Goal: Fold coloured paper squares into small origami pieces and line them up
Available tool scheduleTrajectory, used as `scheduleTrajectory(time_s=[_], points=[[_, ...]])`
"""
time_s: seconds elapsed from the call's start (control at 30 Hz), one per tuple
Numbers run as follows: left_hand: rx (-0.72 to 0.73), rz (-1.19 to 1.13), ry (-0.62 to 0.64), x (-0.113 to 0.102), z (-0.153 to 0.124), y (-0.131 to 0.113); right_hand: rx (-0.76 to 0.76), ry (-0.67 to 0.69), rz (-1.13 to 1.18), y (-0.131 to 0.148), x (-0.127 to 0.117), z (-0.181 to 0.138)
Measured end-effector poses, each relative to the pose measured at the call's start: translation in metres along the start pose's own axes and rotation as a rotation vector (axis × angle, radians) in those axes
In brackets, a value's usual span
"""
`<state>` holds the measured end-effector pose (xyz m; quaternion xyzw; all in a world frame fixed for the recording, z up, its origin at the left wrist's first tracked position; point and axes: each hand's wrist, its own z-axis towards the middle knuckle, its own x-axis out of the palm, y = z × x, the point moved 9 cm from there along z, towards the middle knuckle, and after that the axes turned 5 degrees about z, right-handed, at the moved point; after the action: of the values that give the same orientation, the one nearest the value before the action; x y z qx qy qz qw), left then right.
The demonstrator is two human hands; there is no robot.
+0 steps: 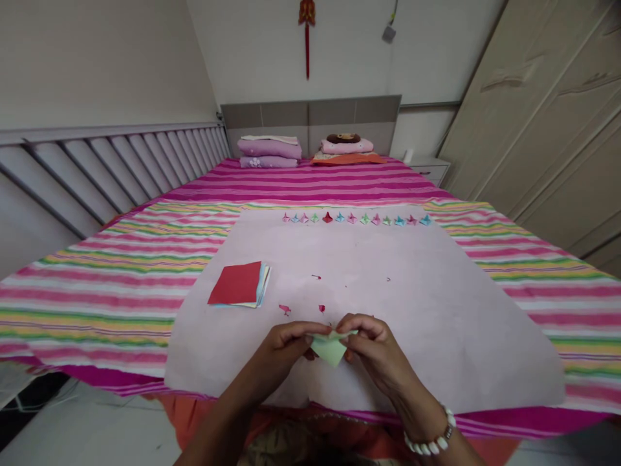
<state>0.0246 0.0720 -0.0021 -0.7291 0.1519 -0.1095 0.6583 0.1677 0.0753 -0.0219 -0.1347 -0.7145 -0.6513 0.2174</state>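
Observation:
Between my two hands is a light green folded paper, its point facing down toward me. My left hand pinches its left corner with thumb and fingers. On the right corner, my right hand grips the paper the same way; a white beaded bracelet circles that wrist. The fingers cover the upper edge of the paper in part. Both hands are just above a large pale sheet spread on the bed.
A stack of coloured square paper, red on top, lies to the left. Several small folded paper figures stand in a row along the sheet's far edge. Small pink marks or scraps are ahead of my hands. Folded bedding rests by the headboard.

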Motion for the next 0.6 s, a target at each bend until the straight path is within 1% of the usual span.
scheduleTrajectory(time_s=[0.13,0.2,0.23,0.33,0.4,0.47,0.6], points=[[-0.007,0.002,0.019,0.002,-0.002,-0.005,-0.044,0.078,-0.012,0.003,0.004,0.000],[-0.001,0.004,-0.003,0.003,-0.003,-0.006,-0.051,0.098,-0.031,0.002,0.005,0.000],[-0.003,0.015,-0.031,0.003,-0.002,-0.006,-0.048,0.107,-0.047,0.002,0.005,0.000],[-0.043,0.101,-0.175,-0.004,-0.002,0.001,-0.044,0.143,-0.095,0.002,0.007,-0.002],[-0.038,0.165,-0.252,-0.007,-0.003,0.003,-0.055,0.172,-0.110,0.004,0.009,-0.003],[0.009,0.220,-0.283,-0.006,-0.004,0.000,-0.064,0.171,-0.113,0.006,0.010,-0.003],[0.084,0.203,-0.243,0.001,-0.004,-0.006,-0.034,0.094,-0.158,0.004,0.007,-0.001]])
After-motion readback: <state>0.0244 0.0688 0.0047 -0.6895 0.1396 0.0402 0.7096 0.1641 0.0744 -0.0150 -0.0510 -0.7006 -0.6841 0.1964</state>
